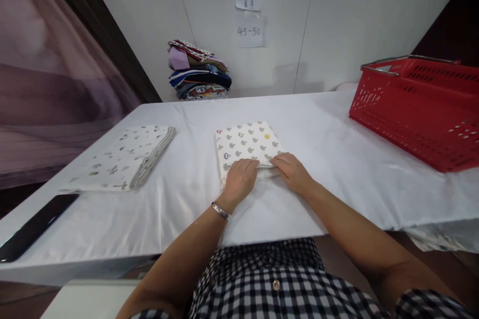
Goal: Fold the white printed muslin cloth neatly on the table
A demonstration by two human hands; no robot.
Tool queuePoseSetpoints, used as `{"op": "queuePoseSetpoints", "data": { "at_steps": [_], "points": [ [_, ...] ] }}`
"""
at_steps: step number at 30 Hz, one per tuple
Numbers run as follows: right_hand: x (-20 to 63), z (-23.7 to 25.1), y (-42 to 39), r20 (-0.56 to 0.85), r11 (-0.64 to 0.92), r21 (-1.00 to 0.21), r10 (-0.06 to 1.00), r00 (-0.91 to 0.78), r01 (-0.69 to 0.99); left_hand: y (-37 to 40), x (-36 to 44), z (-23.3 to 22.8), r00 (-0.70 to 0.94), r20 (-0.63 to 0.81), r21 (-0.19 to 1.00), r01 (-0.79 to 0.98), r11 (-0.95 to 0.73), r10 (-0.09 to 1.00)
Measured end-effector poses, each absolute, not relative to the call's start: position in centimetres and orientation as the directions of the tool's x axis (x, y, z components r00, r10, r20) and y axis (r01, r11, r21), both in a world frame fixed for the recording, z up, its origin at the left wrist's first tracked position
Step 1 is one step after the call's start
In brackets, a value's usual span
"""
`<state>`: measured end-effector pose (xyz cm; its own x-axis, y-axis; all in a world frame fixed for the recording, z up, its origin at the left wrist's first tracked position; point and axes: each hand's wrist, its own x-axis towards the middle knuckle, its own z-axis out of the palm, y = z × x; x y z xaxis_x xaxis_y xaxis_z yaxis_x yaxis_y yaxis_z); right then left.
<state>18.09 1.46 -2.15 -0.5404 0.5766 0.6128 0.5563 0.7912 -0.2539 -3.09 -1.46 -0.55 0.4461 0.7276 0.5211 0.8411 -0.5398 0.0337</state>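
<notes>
A white cloth (249,142) printed with grey, red, yellow and purple mushroom-like motifs lies folded in a rough square in front of me. My left hand (240,179) is closed on its near edge, left of the middle. At the near right corner, my right hand (292,172) pinches the same edge between thumb and fingers. Several layers show between the two hands, with a lower layer sticking out toward me. Farther left lies another folded white cloth (123,159) with grey prints, touched by neither hand.
A red plastic basket (407,114) with metal handles stands on the right of the white-covered table (187,219). Stacked folded fabrics (200,72) rise at the back against the wall. A black flat object (35,227) lies at the left front edge. Paper signs (250,30) hang on the wall.
</notes>
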Motion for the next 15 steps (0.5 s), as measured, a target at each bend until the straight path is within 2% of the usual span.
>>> {"op": "queuePoseSetpoints", "data": {
  "at_steps": [4, 9, 15],
  "points": [
    [18.26, -2.23, 1.31, 0.605, 0.798, -0.239, 0.567, -0.558, 0.553, -2.01, -3.19, -0.61, 0.489, 0.495, 0.051, 0.809, -0.586, 0.719],
    [18.29, -2.16, 1.34, 0.584, 0.788, -0.270, 0.591, -0.557, 0.553, -2.31, -3.04, -0.70, 0.479, 0.437, 0.100, 0.816, -0.570, 0.762],
    [18.24, -2.16, 1.24, 0.635, 0.798, -0.265, 0.567, -0.524, 0.542, -1.87, -2.55, -0.85, 0.442, 0.418, 0.060, 0.859, -0.509, 0.794]
  ]
}}
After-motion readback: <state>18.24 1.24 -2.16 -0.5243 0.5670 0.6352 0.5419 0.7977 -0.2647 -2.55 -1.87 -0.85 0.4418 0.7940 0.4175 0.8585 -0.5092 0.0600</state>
